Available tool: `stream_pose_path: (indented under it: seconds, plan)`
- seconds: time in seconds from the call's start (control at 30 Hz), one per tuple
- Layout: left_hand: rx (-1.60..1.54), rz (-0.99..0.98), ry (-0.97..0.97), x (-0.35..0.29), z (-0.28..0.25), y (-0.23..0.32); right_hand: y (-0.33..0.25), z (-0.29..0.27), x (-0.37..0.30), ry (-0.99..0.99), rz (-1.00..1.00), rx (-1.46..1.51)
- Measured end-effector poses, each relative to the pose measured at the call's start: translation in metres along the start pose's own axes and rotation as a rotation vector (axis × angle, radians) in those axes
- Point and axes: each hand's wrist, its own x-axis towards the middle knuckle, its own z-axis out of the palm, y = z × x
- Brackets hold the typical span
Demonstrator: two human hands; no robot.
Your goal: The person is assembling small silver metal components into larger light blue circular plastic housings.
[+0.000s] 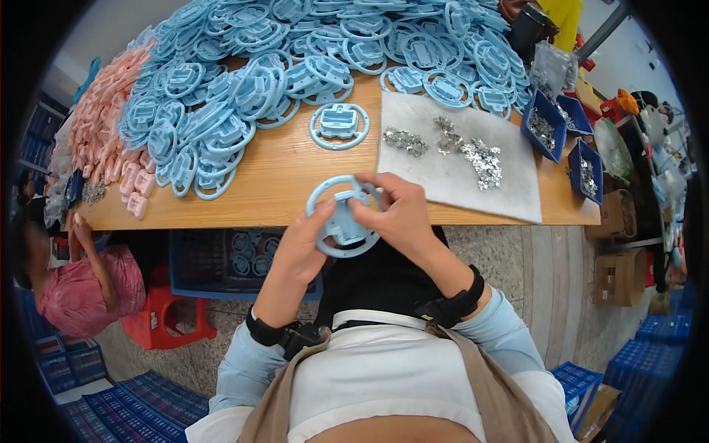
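Note:
Between both hands, just over the table's near edge, I hold a light blue plastic toy steering wheel (347,249). My left hand (301,240) grips the left side of its rim, thumb on the hub. My right hand (402,214) holds the upper right side, with thumb and fingers closed at the hub; any small part pinched there is hidden. A single blue wheel (340,139) lies flat on the table beyond my hands. Right of it, a white foam mat (458,188) bears loose piles of small metal pieces (484,166).
A large heap of blue wheels (251,81) covers the back of the wooden table (273,203), beside pink plastic parts (111,111). Blue bins (543,125) of metal pieces stand at right. A person in pink (92,288) sits at left near a red stool (166,317). Below is a blue crate (203,269).

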Motion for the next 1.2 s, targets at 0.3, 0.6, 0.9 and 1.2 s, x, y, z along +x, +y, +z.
stream_pose_path:
  seconds: [0.3,0.6,0.9,1.2]
  plan:
    - [0.368,0.333,0.296,-0.06,-0.08,0.009,0.015,0.037,0.035,-0.229,-0.394,-0.344]
    - [0.759,0.424,0.624,-0.083,-0.154,-0.01,0.016,0.038,0.038,-0.457,-0.254,-0.785]
    - [-0.008,0.028,0.232,-0.008,-0.062,-0.033,0.01,0.01,-0.004,-0.317,-0.314,-0.436]
    - [0.049,0.127,0.282,-0.04,-0.058,-0.029,0.057,-0.069,0.103,-0.131,-0.199,-0.72]
